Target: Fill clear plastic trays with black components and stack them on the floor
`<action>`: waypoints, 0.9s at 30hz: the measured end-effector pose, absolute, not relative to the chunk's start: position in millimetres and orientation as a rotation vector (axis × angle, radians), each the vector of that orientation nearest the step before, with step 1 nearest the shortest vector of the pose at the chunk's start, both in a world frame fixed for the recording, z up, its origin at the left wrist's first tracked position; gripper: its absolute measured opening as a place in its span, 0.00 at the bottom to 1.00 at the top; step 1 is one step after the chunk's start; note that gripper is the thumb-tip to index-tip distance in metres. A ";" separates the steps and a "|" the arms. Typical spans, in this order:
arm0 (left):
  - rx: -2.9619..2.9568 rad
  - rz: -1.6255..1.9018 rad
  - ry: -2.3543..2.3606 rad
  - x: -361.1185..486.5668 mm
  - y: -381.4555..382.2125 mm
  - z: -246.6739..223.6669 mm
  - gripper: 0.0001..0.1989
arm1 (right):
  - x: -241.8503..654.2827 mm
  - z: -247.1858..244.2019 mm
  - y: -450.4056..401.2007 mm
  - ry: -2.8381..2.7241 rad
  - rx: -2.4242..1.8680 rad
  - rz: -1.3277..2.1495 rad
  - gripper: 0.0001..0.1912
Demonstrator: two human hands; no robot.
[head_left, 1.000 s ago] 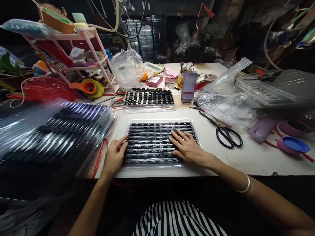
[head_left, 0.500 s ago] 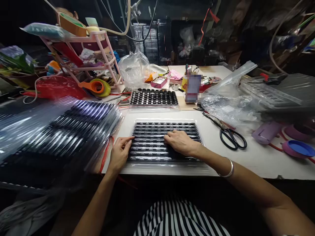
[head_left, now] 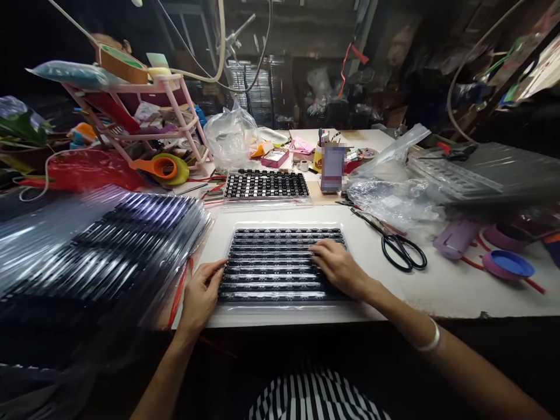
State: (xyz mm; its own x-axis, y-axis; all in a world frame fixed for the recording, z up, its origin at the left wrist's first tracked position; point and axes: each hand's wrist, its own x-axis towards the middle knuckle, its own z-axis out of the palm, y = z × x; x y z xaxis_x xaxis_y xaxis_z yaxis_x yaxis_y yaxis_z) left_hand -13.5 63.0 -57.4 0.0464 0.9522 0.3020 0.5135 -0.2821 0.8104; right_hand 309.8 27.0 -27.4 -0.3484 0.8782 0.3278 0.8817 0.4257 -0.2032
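In the head view, the tray lies flat on the worktop at the lower centre of the frame, filled with black strips in rows running left to right. Your left hand is at its left edge, thumb and forefinger close together; you cannot tell from here whether that grip pinches the rim. Your right hand is over the right part of the rows, fingers bent and bunched; whether anything is between them is hidden.

To do this well, I would steady the rim lightly with your left fingertips, without bending it, and work with soft fingertips on your right, pressing evenly along a row so its neighbours don't get nudged. Mind your right wrist over the near rows.

Counting: two hands, one tray before you, roughly ten rows, though glare and your hand blur the count. Behind it, one tray of small black pieces; at right, one pair of scissors; at left, one pile of trays, too blurred to number; upper left, one pink rack.
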 end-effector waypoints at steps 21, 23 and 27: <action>1.965 1.073 1.334 -28.9 44.1 -56.7 0.14 | 359.2 -41.3 43.6 -0.626 -1.262 1.030 0.13; 1.977 1.062 1.334 -27.9 43.6 -56.4 0.15 | 359.9 -34.6 42.3 -0.588 -1.251 1.091 0.10; 1.994 1.053 1.321 -25.1 42.0 -54.4 0.15 | 360.4 -30.2 39.3 -0.701 -1.274 1.069 0.09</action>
State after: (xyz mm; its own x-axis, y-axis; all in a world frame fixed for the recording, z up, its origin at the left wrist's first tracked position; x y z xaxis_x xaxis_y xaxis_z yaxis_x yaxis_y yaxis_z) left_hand -25.1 42.0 -54.4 0.2214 0.9218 0.3182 0.5157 -0.3876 0.7641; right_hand 360.4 39.3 -30.2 0.3821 0.9139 -0.1371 -0.2379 -0.0460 -0.9702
